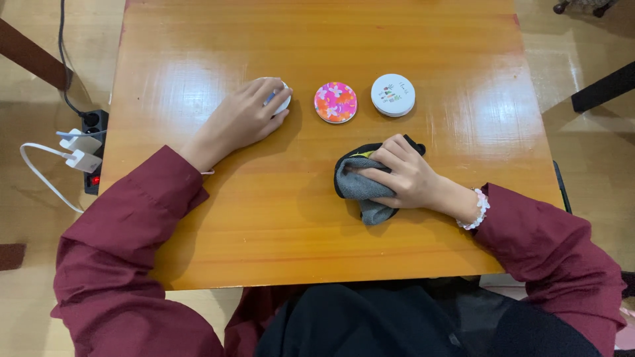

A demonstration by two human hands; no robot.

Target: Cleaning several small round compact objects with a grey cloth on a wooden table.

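My left hand [241, 121] is down flat over a small round white case [283, 100] at the left end of a row of three, palm and fingers draped across it so only a sliver of its white rim and a hint of blue show past my fingertips; the grasp is loose and cupped rather than clenched, covering the case against the wooden table [317, 251]. Just beside it, apart by a small gap, sits a round case with a pink and orange flower print [335, 102], lying flat, lid up, and glossy. Next along is a round white case with small coloured drawings on its lid [393, 94], also flat and untouched. My right hand [405, 177] is nearer to me, closed on a grey cloth with a black edge [360, 188]; the fabric is bunched up under my fingers, a fold sticking out below my palm, and it rests on the table well short of the row. A pale bead bracelet [477, 209] circles my right wrist, dark red sleeves on both arms. Off the table's left edge, a black power strip [94, 125] lies on the floor with white chargers [81, 151] plugged in.
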